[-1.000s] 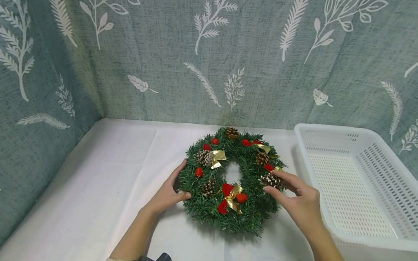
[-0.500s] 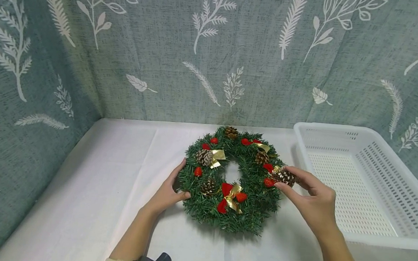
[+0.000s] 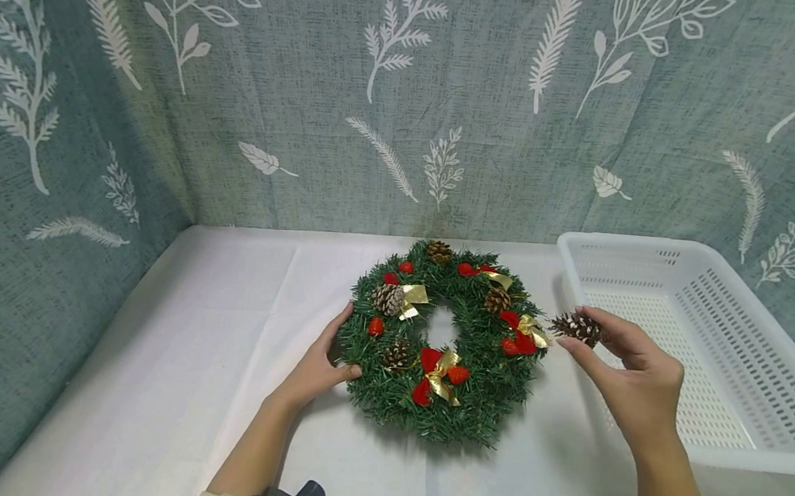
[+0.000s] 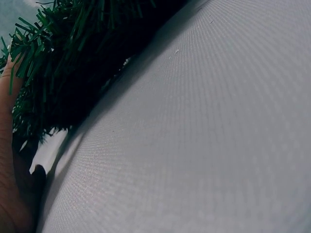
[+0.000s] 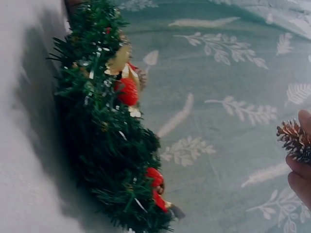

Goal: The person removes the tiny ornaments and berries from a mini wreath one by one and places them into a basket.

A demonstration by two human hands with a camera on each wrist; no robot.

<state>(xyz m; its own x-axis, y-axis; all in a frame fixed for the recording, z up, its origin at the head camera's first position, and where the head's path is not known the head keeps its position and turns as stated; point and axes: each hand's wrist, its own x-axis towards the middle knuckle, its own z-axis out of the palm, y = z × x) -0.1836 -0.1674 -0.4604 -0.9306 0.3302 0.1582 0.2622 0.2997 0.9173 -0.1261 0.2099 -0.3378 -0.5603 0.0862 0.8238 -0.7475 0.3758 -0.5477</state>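
Observation:
A green wreath (image 3: 480,398) with red bows, gold ribbons, red berries and brown pinecones lies on the white cloth. My left hand (image 3: 314,370) grips its left side, thumb over the near edge and fingers along the outer rim; in the left wrist view the wreath's green needles (image 4: 73,63) hide part of the fingers. Right of the wreath, my right hand (image 3: 642,380) pinches a white-tipped pinecone (image 3: 579,330) between thumb and fingers, apart from the greenery. The right wrist view catches this pinecone (image 5: 294,141) at its right edge. A gold bow (image 3: 534,333) shows on the wreath's right side.
A white perforated plastic basket (image 3: 738,459) stands at the right, its left wall just behind the right hand. White cloth (image 3: 169,386) covers the table. A grey-green curtain with white leaf prints (image 3: 313,78) hangs at the back and left.
My right hand has drawn the pinecone off the wreath's right side and moved it rightward toward the basket, uncovering a red and gold bow. The left hand and the wreath have stayed in place.

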